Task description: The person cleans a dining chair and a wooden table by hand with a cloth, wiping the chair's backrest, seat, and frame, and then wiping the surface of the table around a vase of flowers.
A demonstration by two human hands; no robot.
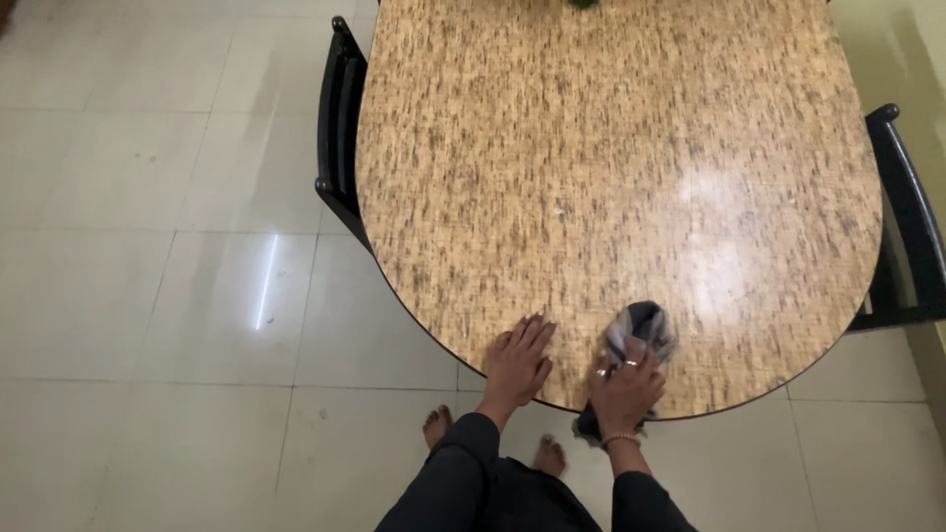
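My left hand lies flat, fingers together, on the near edge of an oval wood-grain table. Just to its right, my right hand presses down on a crumpled grey-and-white cloth, which sticks out beyond the fingers onto the tabletop and hangs a little over the table's edge below the wrist. A ring and a beaded bracelet show on the right hand. Both sleeves are dark. My bare feet stand on the floor under the table's near edge.
A black chair is pushed in at the table's left side, another black chair at its right. Pale floor tiles spread to the left. Something green peeks in at the table's far edge.
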